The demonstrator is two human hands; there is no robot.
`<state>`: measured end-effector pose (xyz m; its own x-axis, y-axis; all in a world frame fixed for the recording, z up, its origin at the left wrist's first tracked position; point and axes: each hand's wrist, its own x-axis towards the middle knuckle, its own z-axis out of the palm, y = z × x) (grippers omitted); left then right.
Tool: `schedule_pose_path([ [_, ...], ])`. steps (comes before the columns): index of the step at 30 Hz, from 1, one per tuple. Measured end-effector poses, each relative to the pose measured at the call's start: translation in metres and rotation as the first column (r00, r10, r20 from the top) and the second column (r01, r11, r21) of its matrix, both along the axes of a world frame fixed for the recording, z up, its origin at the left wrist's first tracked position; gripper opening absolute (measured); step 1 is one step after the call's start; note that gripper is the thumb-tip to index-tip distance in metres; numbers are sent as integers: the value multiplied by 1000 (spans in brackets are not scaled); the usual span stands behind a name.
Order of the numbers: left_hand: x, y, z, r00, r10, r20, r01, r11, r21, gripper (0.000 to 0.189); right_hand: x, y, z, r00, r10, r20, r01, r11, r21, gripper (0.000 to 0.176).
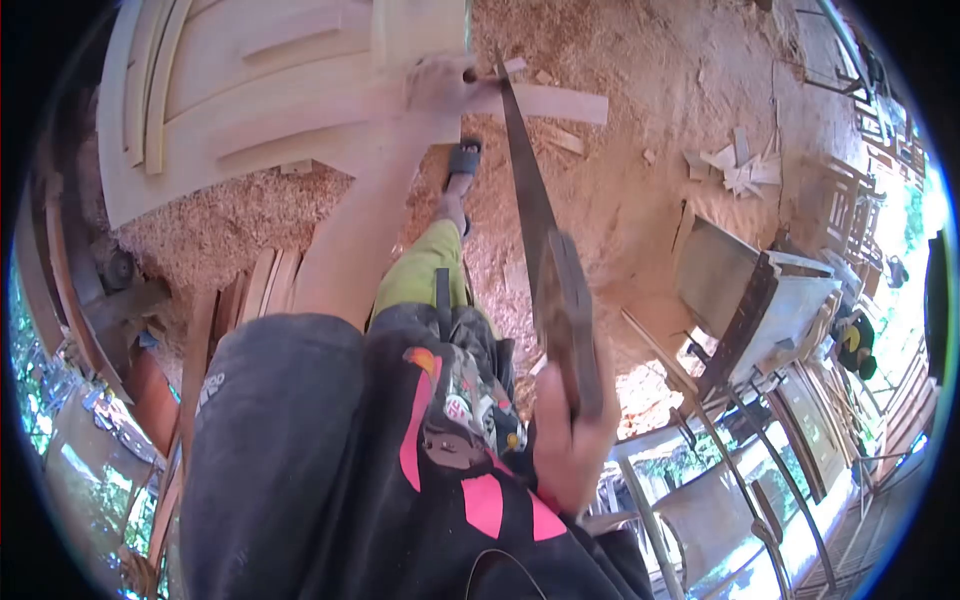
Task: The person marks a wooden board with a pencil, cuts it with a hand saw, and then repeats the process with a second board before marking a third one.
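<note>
My right hand (572, 445) is closed around the handle of a handsaw (528, 185), whose long blade points away from me. Near its far end, the blade crosses a pale wooden strip (562, 103) that juts past the edge of the workbench (190, 192). My left hand (436, 88), slightly blurred, grips that strip close to the bench edge and holds it down, left of the blade. A small dark round spot shows beside its fingers.
More wooden strips (160, 95) lie on the bench. Sawdust and shavings (620, 190) cover the ground, with a pile of offcuts (740, 168) farther right. A box-like wooden piece (745, 310) stands at right, and boards (265, 285) lean beneath the bench. My sandalled foot (464, 160) is below.
</note>
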<state>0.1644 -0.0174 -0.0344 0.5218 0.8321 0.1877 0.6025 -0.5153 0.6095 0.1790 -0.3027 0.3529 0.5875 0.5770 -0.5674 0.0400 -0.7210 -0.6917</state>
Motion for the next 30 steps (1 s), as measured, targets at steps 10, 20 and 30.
schedule_pose_path([
  [10,1,-3,19,996,-32,-82,26,997,-70,29,57,122,-155,995,90,42,-93,993,74,38],
  [20,4,-2,22,998,-16,-68,16,1000,-6,28,18,51,-111,981,48,189,-79,984,157,49],
  [30,-1,1,10,999,-30,-36,28,998,-55,47,0,-8,-15,999,-24,32,20,992,126,54],
])
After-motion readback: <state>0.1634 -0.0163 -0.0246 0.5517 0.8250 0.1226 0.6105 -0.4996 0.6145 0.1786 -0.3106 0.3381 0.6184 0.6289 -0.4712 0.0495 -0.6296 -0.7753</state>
